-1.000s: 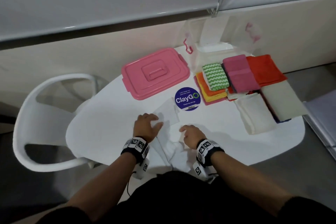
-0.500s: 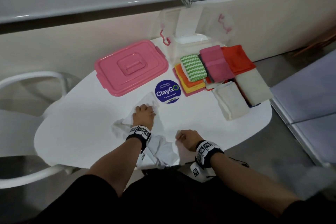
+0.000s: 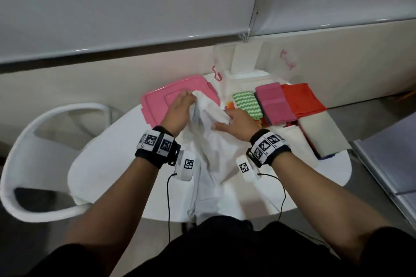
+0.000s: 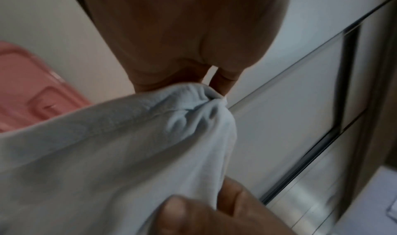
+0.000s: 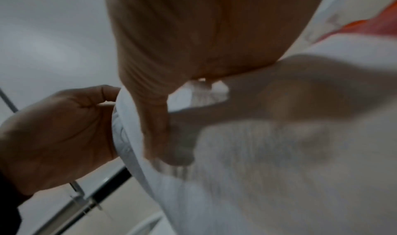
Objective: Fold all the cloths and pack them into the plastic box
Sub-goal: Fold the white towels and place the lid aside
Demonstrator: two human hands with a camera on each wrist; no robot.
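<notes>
Both hands, left and right, pinching the white cloth aloft above the table. Best sliding grips to corners, probably bunched; box behind.

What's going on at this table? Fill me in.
A person is folding cloths to pack into a clear plastic box. Both hands are lifting a white cloth above the white table: the left hand grips its top edge, and the right hand pinches it beside that. Folded cloths lie stacked on the table by the box, not yet packed. The pink lid lies off the box.
</notes>
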